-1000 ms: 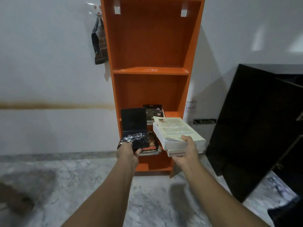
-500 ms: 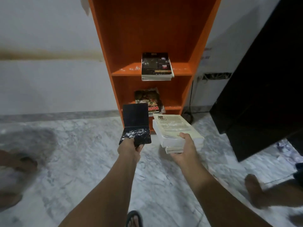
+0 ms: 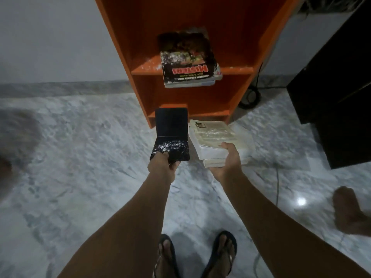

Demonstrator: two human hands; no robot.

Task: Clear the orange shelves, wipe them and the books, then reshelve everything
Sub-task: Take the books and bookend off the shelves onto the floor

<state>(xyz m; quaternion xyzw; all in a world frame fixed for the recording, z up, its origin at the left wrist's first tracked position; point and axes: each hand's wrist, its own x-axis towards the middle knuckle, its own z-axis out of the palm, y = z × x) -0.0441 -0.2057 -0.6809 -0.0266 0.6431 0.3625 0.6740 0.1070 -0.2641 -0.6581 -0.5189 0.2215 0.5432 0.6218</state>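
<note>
1. Holding a stack of pale books (image 3: 215,137) from below in the right hand (image 3: 228,163), thumb curled over the top cover, low before the orange shelves (image 3: 230,37).
2. Pinching an open black folder (image 3: 171,133), flecked white, by its near edge in the left hand (image 3: 162,167), just beside the stack.
3. Facing a pile of magazines (image 3: 188,65) lying flat on a dusty shelf, overhanging its front edge.
4. Standing in flip-flops (image 3: 222,255) on marble floor (image 3: 90,157), black cabinet (image 3: 341,97) to the right.

Bare forearms, no sleeves, dark flip-flops (image 3: 218,255) on both feet
</note>
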